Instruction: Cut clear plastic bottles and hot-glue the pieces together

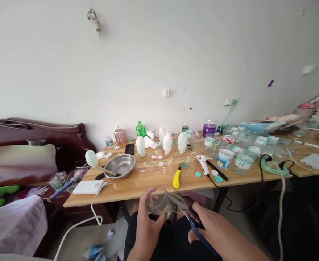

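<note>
My left hand is curled round a piece of clear plastic bottle, held over my lap just off the table's front edge. In my right hand is a pair of scissors with dark blue handles. Their blades are parted and reach to the clear plastic; whether they touch it I cannot tell. Beyond the hands, a yellow utility knife lies near the edge of the wooden table. A white glue gun rests to its right, beside a black stick-like item.
Several white-coated shapes stand mid-table. A metal bowl and a white power bank sit at the left. On the right are a white tub, several clear bottles and a green power strip with cables. A bed headboard stands left.
</note>
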